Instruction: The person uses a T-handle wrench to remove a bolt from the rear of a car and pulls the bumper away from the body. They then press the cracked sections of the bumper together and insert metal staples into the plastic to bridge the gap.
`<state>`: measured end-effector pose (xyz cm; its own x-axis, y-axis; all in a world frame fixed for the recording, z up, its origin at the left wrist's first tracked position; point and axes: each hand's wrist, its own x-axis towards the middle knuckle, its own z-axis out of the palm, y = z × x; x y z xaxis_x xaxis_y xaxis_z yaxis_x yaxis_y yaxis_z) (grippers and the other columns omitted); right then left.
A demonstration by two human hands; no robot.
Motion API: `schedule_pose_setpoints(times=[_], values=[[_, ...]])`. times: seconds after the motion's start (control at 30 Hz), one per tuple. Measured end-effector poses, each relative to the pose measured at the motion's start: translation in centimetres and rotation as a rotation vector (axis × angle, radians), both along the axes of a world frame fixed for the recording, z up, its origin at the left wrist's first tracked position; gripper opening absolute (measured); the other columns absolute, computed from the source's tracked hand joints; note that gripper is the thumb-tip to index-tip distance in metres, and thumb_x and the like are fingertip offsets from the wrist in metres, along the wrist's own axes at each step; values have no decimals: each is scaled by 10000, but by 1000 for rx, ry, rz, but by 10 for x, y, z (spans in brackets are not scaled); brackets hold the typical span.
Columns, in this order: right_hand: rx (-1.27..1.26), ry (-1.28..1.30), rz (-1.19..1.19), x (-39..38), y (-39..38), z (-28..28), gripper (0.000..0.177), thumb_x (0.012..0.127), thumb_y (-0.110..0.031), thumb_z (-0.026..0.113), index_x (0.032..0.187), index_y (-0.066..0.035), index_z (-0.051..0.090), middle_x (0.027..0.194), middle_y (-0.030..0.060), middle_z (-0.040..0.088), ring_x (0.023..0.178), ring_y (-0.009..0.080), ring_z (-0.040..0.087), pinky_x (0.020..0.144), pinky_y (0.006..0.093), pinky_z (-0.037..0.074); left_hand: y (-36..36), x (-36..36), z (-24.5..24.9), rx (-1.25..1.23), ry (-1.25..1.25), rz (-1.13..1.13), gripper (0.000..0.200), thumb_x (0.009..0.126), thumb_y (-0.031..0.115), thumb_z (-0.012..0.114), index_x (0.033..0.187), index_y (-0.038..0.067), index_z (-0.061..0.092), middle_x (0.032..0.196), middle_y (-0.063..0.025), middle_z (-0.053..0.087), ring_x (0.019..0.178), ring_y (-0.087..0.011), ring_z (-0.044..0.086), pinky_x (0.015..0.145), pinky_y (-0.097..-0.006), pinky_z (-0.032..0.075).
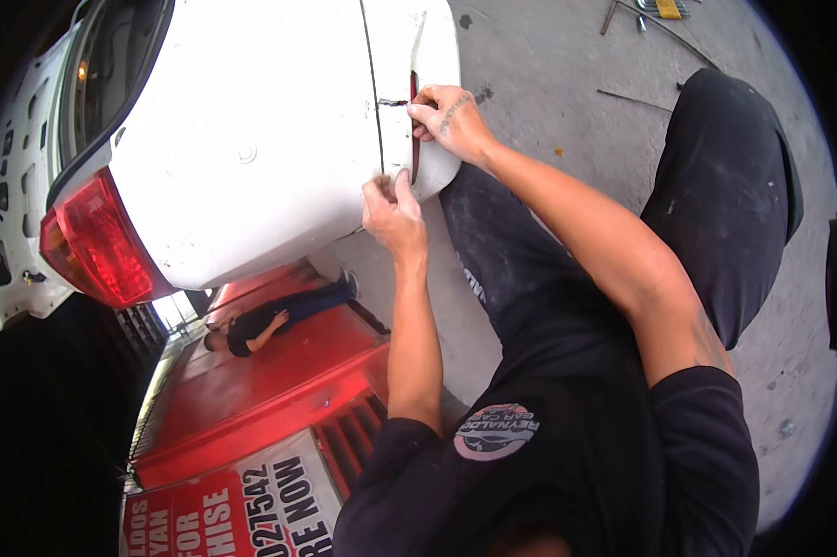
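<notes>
The rear bumper of a white car carries a narrow red strip, and a small dark, scuffed patch lies beside it. My right hand is closed in a pinch over the middle of the strip; whatever lies between its fingertips is too small to make out. My left hand is at the lower end of the strip, close to the panel seam. Its thumb and fingers are bent together against the white surface, and what they grip, if anything, is hidden.
On the concrete floor lie a bent metal bar, a thin rod and a tool set with a yellow holder. The car's red tail light is at left. Behind, a person is near a red structure and a printed sign.
</notes>
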<state>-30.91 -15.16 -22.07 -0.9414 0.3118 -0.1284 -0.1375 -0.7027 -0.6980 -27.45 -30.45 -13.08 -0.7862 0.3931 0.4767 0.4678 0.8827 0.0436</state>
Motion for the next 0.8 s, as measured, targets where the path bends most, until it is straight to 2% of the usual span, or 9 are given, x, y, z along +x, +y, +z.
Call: schedule_pose_setpoints(times=[0.03, 0.13, 0.23, 0.47, 0.57, 0.63, 0.67, 0.73, 0.8], values=[[44, -11, -2, 0, -1, -1, 198, 1007, -114, 655, 1028, 76, 705, 872, 103, 745, 772, 142, 737, 719, 290, 619, -4, 0, -4, 89, -17, 11, 283, 908, 154, 815, 832, -34, 618, 632, -103, 628, 555, -212, 581, 581, -376, 483], [21, 23, -64, -1, -4, -2, 204, 968, -111, 672, 1016, 81, 723, 859, 139, 770, 760, 174, 755, 718, 312, 622, -15, -6, -13, 143, -42, 133, 332, 913, 182, 819, 759, -24, 609, 584, -87, 605, 501, -198, 549, 534, -379, 462], [59, -4, -52, -1, -3, -1, 204, 968, -104, 674, 1025, 85, 724, 859, 134, 772, 778, 170, 760, 727, 312, 624, -24, -16, -25, 121, 128, 21, 370, 912, 204, 826, 722, -17, 599, 562, -80, 597, 474, -183, 526, 504, -374, 444], [0, 5, -84, -1, -11, 2, 206, 960, -78, 699, 1058, 102, 711, 886, 160, 767, 749, 180, 752, 706, 299, 624, -31, -15, -32, 217, 88, 65, 364, 906, 209, 834, 728, -10, 606, 597, -80, 636, 508, -171, 585, 524, -344, 462], [-39, -27, -90, -2, -13, 5, 206, 947, -64, 709, 1056, 111, 699, 890, 168, 763, 738, 187, 751, 689, 304, 625, -38, -9, -34, 335, 52, 37, 358, 922, 226, 829, 764, -18, 619, 642, -84, 672, 562, -161, 635, 554, -325, 487], [-36, -36, -93, -3, -14, 8, 197, 944, -54, 706, 1044, 115, 697, 888, 171, 760, 740, 189, 752, 686, 306, 626, -54, -3, -40, 579, -87, 23, 400, 952, 282, 814, 790, -30, 623, 700, -96, 707, 631, -160, 670, 615, -313, 540], [-40, -51, -95, -2, -13, 10, 188, 940, -45, 703, 1032, 119, 694, 885, 175, 758, 742, 191, 752, 683, 308, 627, -66, 0, -44, 590, -83, 22, 400, 952, 282, 814, 790, -30, 623, 700, -96, 707, 631, -160, 670, 615, -313, 540], [-17, -59, -85, 0, -10, 14, 187, 961, -50, 693, 1051, 114, 691, 890, 159, 750, 749, 182, 746, 688, 302, 632, -91, -2, -53, 690, -249, 234, 466, 975, 345, 790, 775, -43, 626, 737, -108, 725, 677, -166, 686, 678, -315, 581], [3, -73, -65, 0, -11, 14, 186, 982, -55, 684, 1071, 109, 687, 895, 144, 742, 757, 174, 739, 692, 296, 637, -109, -10, -62, 619, -273, 269, 517, 974, 388, 783, 754, -55, 633, 751, -109, 731, 702, -170, 696, 724, -320, 606]])
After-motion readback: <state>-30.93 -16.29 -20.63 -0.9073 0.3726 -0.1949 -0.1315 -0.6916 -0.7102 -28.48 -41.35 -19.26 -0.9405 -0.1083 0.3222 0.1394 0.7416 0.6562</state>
